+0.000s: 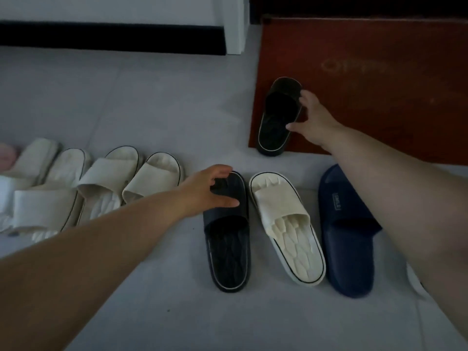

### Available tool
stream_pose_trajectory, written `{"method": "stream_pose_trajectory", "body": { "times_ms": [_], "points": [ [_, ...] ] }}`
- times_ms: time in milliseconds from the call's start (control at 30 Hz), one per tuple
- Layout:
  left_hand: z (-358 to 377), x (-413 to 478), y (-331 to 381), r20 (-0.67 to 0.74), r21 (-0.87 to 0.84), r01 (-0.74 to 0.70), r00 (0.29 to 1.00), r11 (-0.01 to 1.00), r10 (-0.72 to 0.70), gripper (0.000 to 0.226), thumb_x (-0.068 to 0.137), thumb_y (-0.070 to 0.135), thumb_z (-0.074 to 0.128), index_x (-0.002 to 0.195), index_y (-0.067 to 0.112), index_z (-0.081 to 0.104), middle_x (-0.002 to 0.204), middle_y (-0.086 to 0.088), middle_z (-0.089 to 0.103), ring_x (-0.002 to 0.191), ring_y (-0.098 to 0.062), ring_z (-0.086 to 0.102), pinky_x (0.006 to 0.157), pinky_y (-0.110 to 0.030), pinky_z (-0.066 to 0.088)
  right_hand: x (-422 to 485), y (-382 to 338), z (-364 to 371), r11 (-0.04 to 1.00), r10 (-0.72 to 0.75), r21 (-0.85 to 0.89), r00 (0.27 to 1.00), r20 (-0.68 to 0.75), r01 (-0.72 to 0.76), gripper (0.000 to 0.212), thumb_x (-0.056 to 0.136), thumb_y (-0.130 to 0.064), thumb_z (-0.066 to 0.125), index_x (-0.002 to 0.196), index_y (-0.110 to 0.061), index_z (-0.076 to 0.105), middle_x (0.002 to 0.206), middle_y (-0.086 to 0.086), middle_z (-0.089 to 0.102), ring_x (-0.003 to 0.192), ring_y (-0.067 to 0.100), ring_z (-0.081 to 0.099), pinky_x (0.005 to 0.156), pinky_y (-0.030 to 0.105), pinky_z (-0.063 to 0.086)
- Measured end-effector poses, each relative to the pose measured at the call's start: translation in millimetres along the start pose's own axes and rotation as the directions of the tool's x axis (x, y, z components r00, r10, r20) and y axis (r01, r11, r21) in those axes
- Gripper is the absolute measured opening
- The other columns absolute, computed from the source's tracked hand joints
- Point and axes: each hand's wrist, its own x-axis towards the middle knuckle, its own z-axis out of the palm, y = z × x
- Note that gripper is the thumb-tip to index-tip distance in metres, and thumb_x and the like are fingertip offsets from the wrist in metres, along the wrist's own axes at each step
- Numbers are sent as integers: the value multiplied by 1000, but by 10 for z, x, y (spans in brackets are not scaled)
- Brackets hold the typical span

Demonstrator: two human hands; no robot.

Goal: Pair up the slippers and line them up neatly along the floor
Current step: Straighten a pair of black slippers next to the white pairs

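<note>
- Forearms fill the near edge, both reaching out over the grey floor point(152, 97).
- Far left: row of cream slippers point(106, 183) already lined up side by side.
- Left hand point(210, 188) is spread loosely over the toe of the near black slipper point(228, 239), touching it, not really clamped.
- Next over, a lone cream slipper point(286, 229), then a navy slipper point(347, 231).
- Right hand point(314, 120) cups the side of the far black slipper point(279, 117), half on the red mat point(379, 84).
- I'd pinch that one's strap firmly, carry it beside its twin, toes matching the row.

Dim grey tiled floor point(152, 102), red doormat point(379, 97), black baseboard point(111, 36)
</note>
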Motion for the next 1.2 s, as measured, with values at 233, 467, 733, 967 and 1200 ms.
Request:
{"method": "stream_pose_trajectory", "body": {
  "times_ms": [233,467,733,967,1200],
  "points": [
    [267,-118,86,-50,187,128,991,974,-120,85,68,24,80,139,27,33,144,3,37,119,-5,35,96,-22,31,148,380,-95,978,72,201,997,-34,-64,89,84,-14,64,148,-24,2,156,-2,19,142,22,20,115,42,19],
    [157,139,-163,51,292,78,994,953,-97,101,62,26,83,143,31,23,148,1,34,134,-18,36,109,-31,33,324,442,-45,985,67,158,998,3,-67,86,86,-16,62,147,-26,3,155,-4,23,140,22,25,116,45,22],
    [146,91,-556,6,258,-11,1000,966,10,97,63,24,82,141,38,26,142,0,42,130,-15,40,109,-35,36,632,171,96,998,5,-58,999,-41,-8,80,87,-17,61,148,-26,10,155,4,22,141,22,24,117,40,22],
    [145,92,-586,8,180,-13,1000,984,12,95,64,21,82,142,33,28,146,6,39,133,-12,35,108,-36,38,733,135,228,888,139,-418,979,-150,-190,71,93,-3,35,146,-39,3,144,23,36,123,40,45,99,42,39],
    [58,167,-521,30,369,-36,999,929,27,98,65,24,81,144,26,24,143,-3,41,132,-19,36,110,-38,35,351,-12,317,992,4,-120,959,-284,-40,50,92,-16,32,136,-37,35,131,1,54,114,20,52,95,31,40]
  ]
}}
